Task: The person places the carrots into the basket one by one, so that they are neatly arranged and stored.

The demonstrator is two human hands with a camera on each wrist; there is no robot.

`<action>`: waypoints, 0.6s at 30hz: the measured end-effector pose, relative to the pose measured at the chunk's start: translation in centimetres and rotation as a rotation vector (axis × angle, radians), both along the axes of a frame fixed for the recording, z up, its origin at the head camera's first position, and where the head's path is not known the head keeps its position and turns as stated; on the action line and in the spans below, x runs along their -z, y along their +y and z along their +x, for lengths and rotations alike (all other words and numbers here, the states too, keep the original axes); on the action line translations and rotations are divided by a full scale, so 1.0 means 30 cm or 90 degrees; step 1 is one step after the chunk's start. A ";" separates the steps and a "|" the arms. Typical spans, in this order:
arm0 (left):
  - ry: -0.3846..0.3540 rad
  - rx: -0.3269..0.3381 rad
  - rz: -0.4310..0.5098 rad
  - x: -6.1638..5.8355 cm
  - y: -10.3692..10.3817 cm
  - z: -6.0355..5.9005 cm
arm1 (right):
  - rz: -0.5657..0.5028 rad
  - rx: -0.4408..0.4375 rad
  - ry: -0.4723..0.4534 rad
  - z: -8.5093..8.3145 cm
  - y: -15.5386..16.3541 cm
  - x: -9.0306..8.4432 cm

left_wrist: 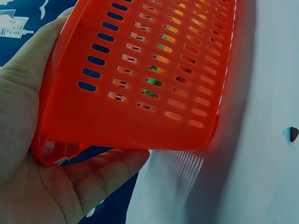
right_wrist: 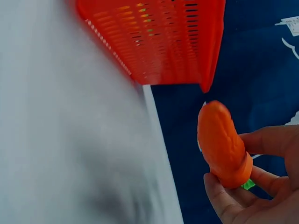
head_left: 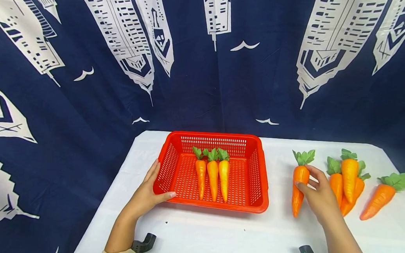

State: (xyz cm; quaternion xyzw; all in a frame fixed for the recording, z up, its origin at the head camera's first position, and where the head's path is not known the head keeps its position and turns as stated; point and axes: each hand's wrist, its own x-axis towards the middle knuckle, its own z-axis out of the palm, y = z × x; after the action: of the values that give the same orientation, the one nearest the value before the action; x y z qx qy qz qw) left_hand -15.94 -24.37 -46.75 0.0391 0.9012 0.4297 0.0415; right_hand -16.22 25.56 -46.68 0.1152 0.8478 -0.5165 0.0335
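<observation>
My left hand (head_left: 148, 193) holds the near left corner of a red plastic basket (head_left: 214, 206), its thumb along the front rim and its fingers by the left side. The left wrist view shows that hand (left_wrist: 28, 116) around the corner of the slotted basket (left_wrist: 131, 126). Inside lie three carrots (head_left: 212, 178) side by side, leaves toward the back. To the right of the basket, my right hand (head_left: 319, 195) pinches a carrot (head_left: 300, 184) with its green leaves pointing away. The right wrist view shows this carrot (right_wrist: 222, 140) tip-on between thumb and fingers.
Right of my right hand, three carrots (head_left: 350, 176) lie in an overlapping pile. Another carrot (head_left: 378, 201) lies at the far right, tilted. All rest on a white table (head_left: 222, 241), with a dark blue printed cloth (head_left: 205, 91) behind it.
</observation>
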 end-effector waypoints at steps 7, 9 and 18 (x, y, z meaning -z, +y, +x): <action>-0.001 -0.002 -0.002 0.000 0.000 -0.002 | -0.003 0.004 0.038 -0.033 -0.046 -0.059; -0.002 -0.003 -0.003 0.000 0.000 -0.002 | -0.008 0.007 0.042 -0.040 -0.063 -0.076; -0.005 -0.004 -0.001 0.001 0.001 -0.002 | -0.046 -0.023 0.084 -0.081 -0.146 -0.152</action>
State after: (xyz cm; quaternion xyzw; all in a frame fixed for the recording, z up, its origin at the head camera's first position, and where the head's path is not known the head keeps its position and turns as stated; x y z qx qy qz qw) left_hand -16.01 -24.35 -46.77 0.0348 0.9016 0.4290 0.0440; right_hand -18.65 21.18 -42.11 0.0640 0.8308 -0.5528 -0.0088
